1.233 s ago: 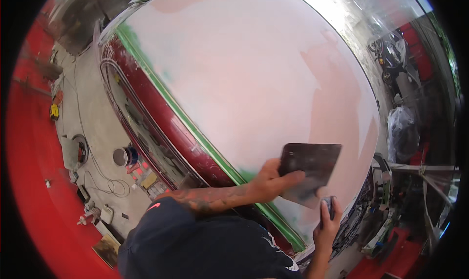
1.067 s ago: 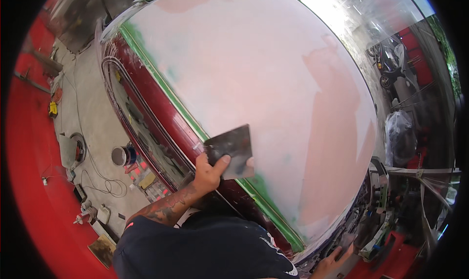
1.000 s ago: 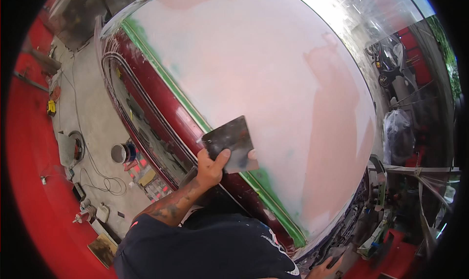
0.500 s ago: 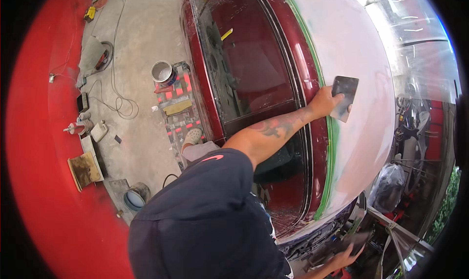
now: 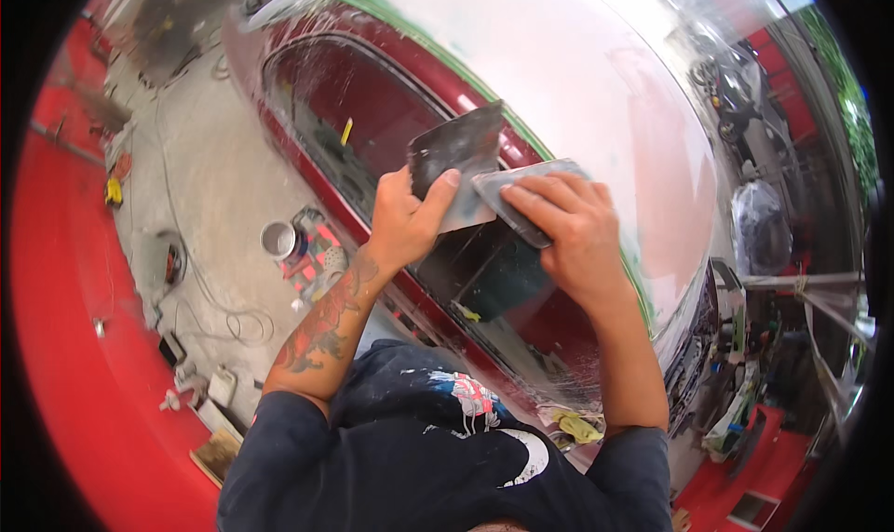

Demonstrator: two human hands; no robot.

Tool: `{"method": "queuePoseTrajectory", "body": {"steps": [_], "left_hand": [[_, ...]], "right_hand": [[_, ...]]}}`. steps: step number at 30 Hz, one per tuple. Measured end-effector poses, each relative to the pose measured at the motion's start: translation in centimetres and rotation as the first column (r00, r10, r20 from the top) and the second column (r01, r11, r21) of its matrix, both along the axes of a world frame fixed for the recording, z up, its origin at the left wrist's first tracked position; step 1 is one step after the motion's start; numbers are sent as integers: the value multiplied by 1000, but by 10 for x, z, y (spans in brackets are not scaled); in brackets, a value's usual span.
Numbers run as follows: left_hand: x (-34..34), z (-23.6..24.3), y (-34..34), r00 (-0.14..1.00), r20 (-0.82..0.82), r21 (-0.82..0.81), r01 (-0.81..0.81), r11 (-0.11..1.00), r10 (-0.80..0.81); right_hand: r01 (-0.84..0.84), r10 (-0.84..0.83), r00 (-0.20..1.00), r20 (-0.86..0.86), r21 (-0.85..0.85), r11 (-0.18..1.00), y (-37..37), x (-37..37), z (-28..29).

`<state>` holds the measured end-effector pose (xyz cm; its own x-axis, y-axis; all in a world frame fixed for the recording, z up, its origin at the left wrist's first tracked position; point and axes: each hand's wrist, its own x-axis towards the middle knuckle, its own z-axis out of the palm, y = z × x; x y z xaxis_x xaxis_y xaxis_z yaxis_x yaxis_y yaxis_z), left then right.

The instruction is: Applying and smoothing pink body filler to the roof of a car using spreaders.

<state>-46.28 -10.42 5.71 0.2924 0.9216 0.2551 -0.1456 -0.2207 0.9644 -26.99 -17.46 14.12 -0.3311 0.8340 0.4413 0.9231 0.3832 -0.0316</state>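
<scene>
My left hand (image 5: 410,215), its forearm tattooed, grips a thin rectangular spreader plate (image 5: 456,146), dark and smeared, with the thumb across its face. My right hand (image 5: 579,229) is closed around a grey flat spreader (image 5: 494,186), fingers lying over it. The two tools meet edge to edge, or overlap, in front of my chest. Below them lies the dark red car's side with its window (image 5: 382,99). Beyond is the roof (image 5: 568,48), whitish with pink patches, bordered by green masking tape (image 5: 424,37).
An open can (image 5: 278,240) stands on a small taped platform (image 5: 321,239) to the left. Cables (image 5: 233,323) lie on the concrete floor near a red wall (image 5: 56,281). At the right are a parked motorcycle (image 5: 731,94), a plastic-wrapped object (image 5: 762,225) and car parts.
My left hand has drawn back from the roof with its plate. My right hand has come up from the lower right, bringing its spreader against the plate. The view has turned.
</scene>
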Motion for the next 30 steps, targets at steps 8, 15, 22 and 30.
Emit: {"method": "queuePoseTrajectory", "body": {"steps": [8, 15, 22, 30], "left_hand": [[-33, -52, 262, 805, 542, -247, -121, 961, 241], [-23, -144, 483, 914, 329, -192, -183, 964, 239], [-20, -148, 479, 935, 192, -181, -264, 947, 297], [-18, -155, 479, 927, 55, -186, -356, 916, 371]], "right_hand": [[113, -207, 961, -183, -424, 899, 101, -35, -54], [326, -223, -336, -915, -335, 884, 121, -55, -84], [663, 41, -444, -895, -297, 687, 60, -39, -64], [797, 247, -458, -854, -272, 540, 24, 12, -36]]}}
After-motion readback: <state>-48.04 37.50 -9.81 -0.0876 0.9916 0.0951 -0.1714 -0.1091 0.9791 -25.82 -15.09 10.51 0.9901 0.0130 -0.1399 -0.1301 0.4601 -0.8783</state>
